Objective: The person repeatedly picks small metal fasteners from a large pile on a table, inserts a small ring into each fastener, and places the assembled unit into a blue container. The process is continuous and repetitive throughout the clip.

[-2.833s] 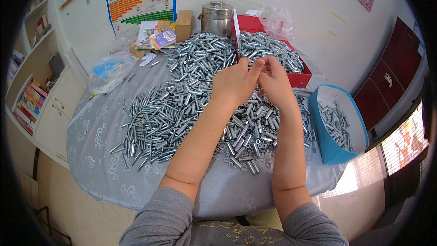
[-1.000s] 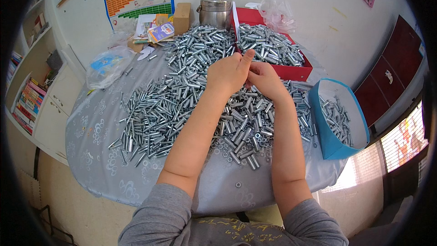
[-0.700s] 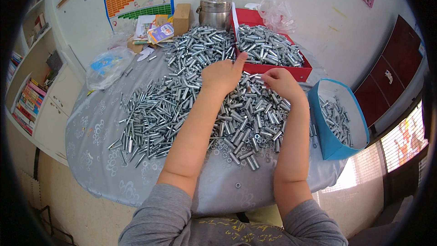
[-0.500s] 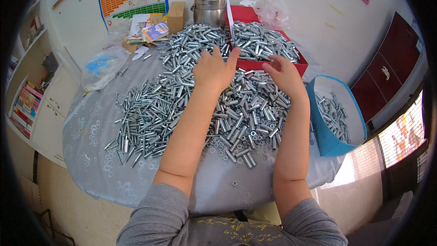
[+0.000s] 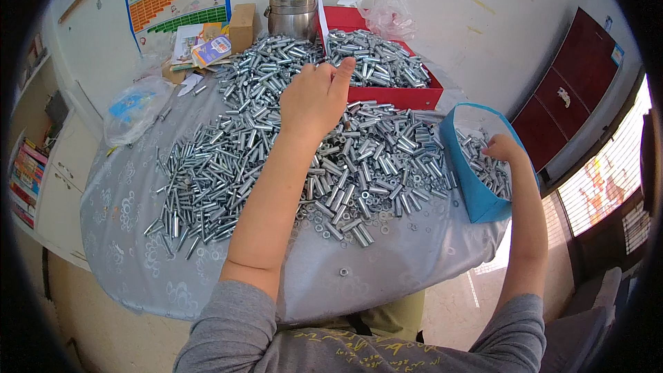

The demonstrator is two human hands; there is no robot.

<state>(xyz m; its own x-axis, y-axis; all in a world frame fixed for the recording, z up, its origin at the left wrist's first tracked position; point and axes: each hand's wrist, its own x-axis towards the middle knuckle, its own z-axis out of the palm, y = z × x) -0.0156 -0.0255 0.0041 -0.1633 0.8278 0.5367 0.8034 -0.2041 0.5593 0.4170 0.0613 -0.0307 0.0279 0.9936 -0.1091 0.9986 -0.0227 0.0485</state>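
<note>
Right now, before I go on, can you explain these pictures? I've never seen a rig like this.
There is no machine here: a person works with two bare hands. The view comes from the left of two wide fisheye cameras worn on the head, looking down, so straight edges bend.

On the grey tablecloth lies a big heap of silvery metal pieces. Behind it, a red box holds more; to the right stands a blue bin with more metal pieces inside.

The left hand is over the heap, thumb up. The right hand is at the blue bin, fingers over its contents. Whether either hand holds a piece, I cannot tell.
</note>
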